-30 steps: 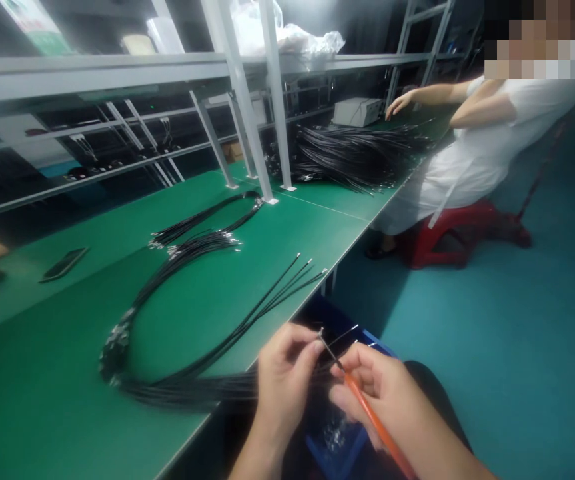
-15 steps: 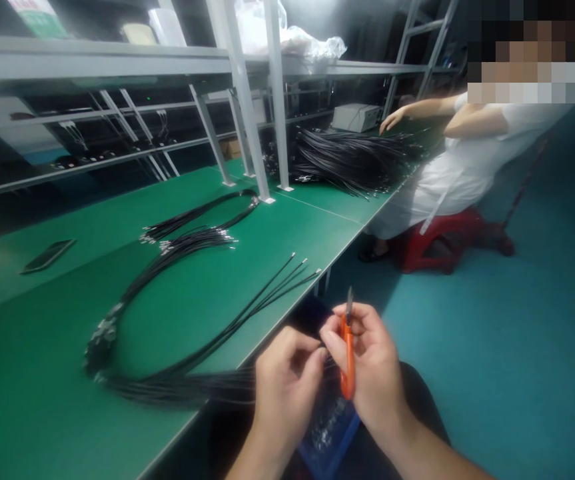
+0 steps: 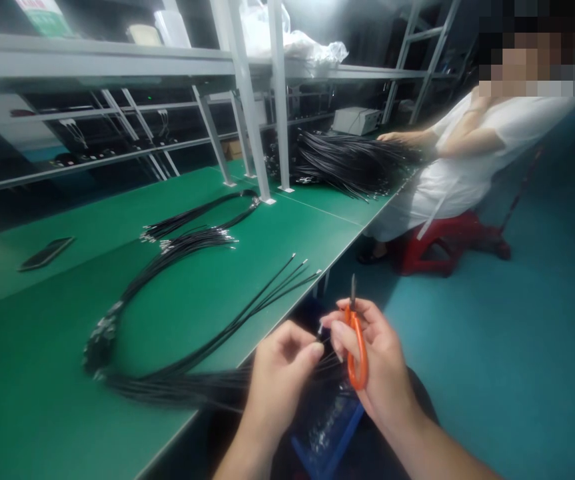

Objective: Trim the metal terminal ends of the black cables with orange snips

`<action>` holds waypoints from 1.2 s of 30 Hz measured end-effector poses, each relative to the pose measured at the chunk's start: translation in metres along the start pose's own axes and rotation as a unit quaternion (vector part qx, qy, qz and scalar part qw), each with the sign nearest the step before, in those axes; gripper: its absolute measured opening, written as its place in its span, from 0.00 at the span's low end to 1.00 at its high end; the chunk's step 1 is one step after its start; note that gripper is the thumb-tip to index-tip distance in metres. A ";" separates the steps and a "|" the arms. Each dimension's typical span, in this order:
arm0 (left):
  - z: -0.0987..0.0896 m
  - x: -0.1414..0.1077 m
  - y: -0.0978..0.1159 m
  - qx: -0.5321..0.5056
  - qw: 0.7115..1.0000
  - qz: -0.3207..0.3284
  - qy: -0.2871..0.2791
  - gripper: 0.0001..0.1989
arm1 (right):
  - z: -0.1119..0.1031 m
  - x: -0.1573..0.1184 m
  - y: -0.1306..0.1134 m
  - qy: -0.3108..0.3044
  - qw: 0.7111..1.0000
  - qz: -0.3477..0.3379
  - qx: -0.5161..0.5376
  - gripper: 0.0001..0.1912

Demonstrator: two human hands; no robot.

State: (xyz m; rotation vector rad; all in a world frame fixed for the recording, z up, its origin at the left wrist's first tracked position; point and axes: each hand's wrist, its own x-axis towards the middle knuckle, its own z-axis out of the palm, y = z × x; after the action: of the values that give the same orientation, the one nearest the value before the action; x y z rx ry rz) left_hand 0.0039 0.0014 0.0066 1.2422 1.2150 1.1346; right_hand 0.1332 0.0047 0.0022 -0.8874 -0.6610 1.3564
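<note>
Thumb and fingers of my left hand [image 3: 284, 373] pinch the end of a black cable, whose pale tip [image 3: 320, 329] pokes up between the hands. Orange-handled scissors [image 3: 358, 353] rest in my right hand [image 3: 382, 353], blades pointing up and away. Its thumb and index finger are close to the cable tip; whether they touch it is unclear. A bundle of black cables [image 3: 177, 390] runs from the green table over its edge, under my left hand. A few separate cables [image 3: 252, 310] fan out above it.
Below my hands is a blue bin [image 3: 330, 433] with small clear pieces. Further cable bundles [image 3: 197, 240] and a phone [image 3: 46, 254] lie on the green table [image 3: 67, 313]. Shelf posts [image 3: 252, 120] stand behind. A person in white [image 3: 472, 153] sits at a large cable pile [image 3: 352, 157].
My hands have parted slightly, showing the pale cable tip. The scissors have turned, so their handle loop shows wider. The seated person's hand has lowered onto the cable pile.
</note>
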 end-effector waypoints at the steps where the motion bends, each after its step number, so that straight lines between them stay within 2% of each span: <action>1: -0.001 0.001 -0.001 -0.023 1.000 -0.008 -0.008 0.11 | 0.001 0.001 -0.001 -0.006 1.000 0.006 0.009 0.16; 4: -0.003 0.002 -0.002 -0.055 0.998 -0.016 -0.017 0.11 | 0.004 0.002 -0.001 -0.008 1.000 0.010 0.009 0.16; 11: -0.001 0.001 0.001 -0.030 0.999 0.013 -0.004 0.10 | 0.004 0.001 0.000 -0.017 0.999 0.044 0.017 0.16; 14: -0.006 0.002 0.000 -0.050 0.999 0.012 -0.012 0.09 | -0.001 -0.002 -0.005 -0.032 0.997 0.060 -0.024 0.17; 15: -0.009 0.003 -0.001 -0.057 0.998 0.011 -0.014 0.09 | -0.005 -0.002 -0.008 -0.054 0.995 0.071 -0.049 0.18; 17: -0.015 0.004 -0.003 -0.072 0.997 0.012 -0.020 0.09 | -0.013 -0.003 -0.013 -0.143 0.980 0.114 -0.083 0.18; 20: -0.023 0.006 -0.004 -0.091 0.995 0.023 -0.030 0.07 | -0.026 -0.002 -0.017 -0.292 0.936 0.187 -0.057 0.20; 22: -0.025 0.006 -0.003 -0.096 0.994 0.034 -0.038 0.06 | -0.031 -0.001 -0.016 -0.333 0.916 0.222 -0.032 0.20; 26: -0.023 0.005 0.001 -0.096 0.993 0.048 -0.055 0.06 | -0.032 0.002 -0.009 -0.340 0.904 0.259 -0.023 0.17; 36: -0.019 0.000 0.008 -0.086 0.992 0.043 -0.077 0.05 | -0.027 0.005 -0.013 -0.325 0.909 0.261 -0.002 0.20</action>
State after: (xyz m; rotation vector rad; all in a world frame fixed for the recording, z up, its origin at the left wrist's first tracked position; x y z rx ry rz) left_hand -0.0151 0.0028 0.0154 1.2345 0.9366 1.1587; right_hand 0.1635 0.0058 -0.0013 -0.6206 -0.9698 2.1794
